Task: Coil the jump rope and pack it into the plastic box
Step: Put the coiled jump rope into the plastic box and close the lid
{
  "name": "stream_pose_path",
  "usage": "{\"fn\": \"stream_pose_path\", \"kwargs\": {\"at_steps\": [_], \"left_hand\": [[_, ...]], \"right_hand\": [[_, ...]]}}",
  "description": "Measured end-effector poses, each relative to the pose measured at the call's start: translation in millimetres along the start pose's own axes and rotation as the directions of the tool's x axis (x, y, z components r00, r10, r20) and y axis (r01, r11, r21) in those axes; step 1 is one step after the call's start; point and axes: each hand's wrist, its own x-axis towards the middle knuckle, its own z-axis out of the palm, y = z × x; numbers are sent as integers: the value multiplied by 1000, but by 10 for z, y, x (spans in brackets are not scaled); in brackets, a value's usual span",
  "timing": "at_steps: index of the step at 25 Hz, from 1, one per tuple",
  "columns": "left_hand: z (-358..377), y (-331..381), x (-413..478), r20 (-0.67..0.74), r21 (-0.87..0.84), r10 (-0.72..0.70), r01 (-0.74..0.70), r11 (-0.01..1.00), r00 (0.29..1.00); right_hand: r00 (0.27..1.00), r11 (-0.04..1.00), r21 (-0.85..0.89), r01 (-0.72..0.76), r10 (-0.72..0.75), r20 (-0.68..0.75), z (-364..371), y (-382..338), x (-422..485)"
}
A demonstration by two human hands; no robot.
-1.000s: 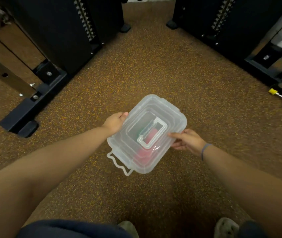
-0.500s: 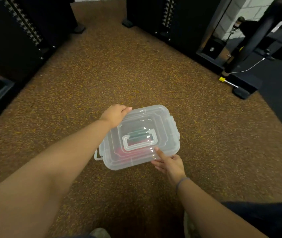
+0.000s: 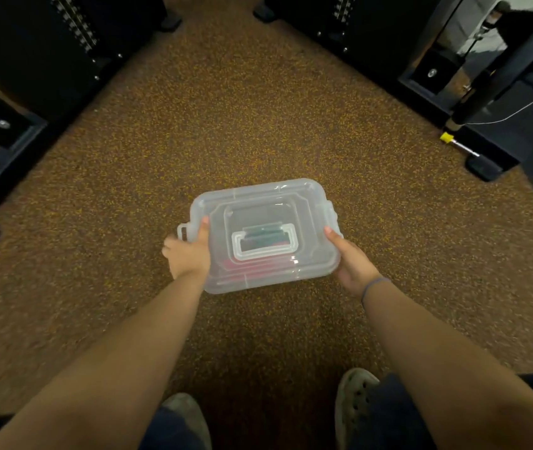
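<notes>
A clear plastic box (image 3: 310, 209) with its lid on and a white carry handle on top sits in the middle of the view, over the speckled brown floor. Through the lid I see red and dark green shapes, the jump rope (image 3: 252, 264), only dimly visible. My left hand (image 3: 188, 254) grips the box's left end beside an open side latch, thumb on the lid. At the right near corner my right hand (image 3: 352, 264) holds the box, thumb up along its side.
Black gym machine frames (image 3: 8, 131) stand at the left and at the far right (image 3: 473, 102). A yellow-tipped pin (image 3: 446, 138) sticks out by the right frame's foot. My two shoes (image 3: 354, 404) show at the bottom edge.
The box has turned so its long side faces me. My left hand has slid from the far corner to the left end, and my right hand from the near edge to the right corner.
</notes>
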Motion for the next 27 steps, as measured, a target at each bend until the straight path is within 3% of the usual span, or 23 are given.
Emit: {"fn": "stream_pose_path", "kwargs": {"at_steps": [2, 4, 7, 11, 13, 22, 27], "left_hand": [[-33, -41, -73, -27, -153, -101, 95, 984, 995], [-78, -63, -112, -46, -194, -130, 119, 974, 990], [-74, -91, -215, -66, -264, -146, 124, 956, 987], [-54, -38, -235, -132, -189, -79, 53, 980, 988], [-55, 12, -164, -173, -146, -25, 0, 989, 985], [-3, 512, 363, -129, -17, 189, -192, 981, 974], [42, 801, 611, -119, -5, 206, -208, 978, 971]], "right_hand": [[999, 999, 25, 42, -41, -30, 14, -85, 22], [989, 996, -18, 83, -85, -117, 39, -190, 34], [976, 974, -188, 123, -153, -155, 92, -382, 52], [919, 785, -608, 121, -321, -231, 260, -485, 63], [877, 706, -700, 105, -397, -269, 358, -478, 46], [830, 614, -780, 116, -492, -264, 606, -762, 251], [820, 586, -802, 120, -513, -253, 724, -969, 510]]}}
